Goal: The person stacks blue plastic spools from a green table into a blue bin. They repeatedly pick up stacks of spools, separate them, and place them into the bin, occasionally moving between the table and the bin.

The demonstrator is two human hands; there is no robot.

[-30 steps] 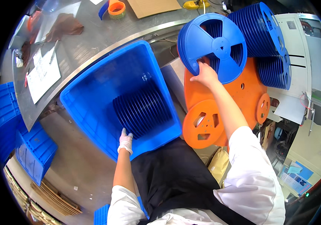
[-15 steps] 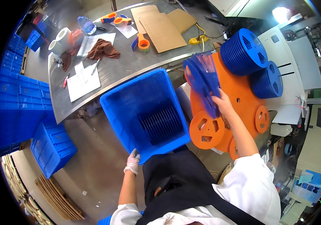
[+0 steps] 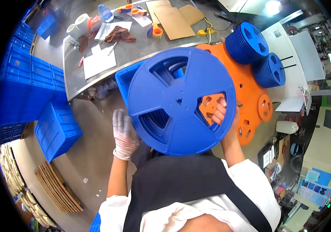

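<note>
Beyond us stretched the grey table (image 3: 127,48), with the orange stand (image 3: 248,73) to the right. Our blue bin (image 3: 123,83) showed partly behind the stack of blue reels (image 3: 190,91), raised before us. Our right hand (image 3: 219,112) had fingers hooked through a window, gripping the rim; our gloved left hand (image 3: 123,135) was unclenched beside them, contact unclear.

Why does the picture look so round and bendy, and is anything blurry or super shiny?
In the head view, the fisheye lens bends straight edges near the rim and leaves black corners; in that same view, the left hand's gloved fingers look smeary, the lamp up top glares white, and the big blue reel looks fairly sharp.
</note>
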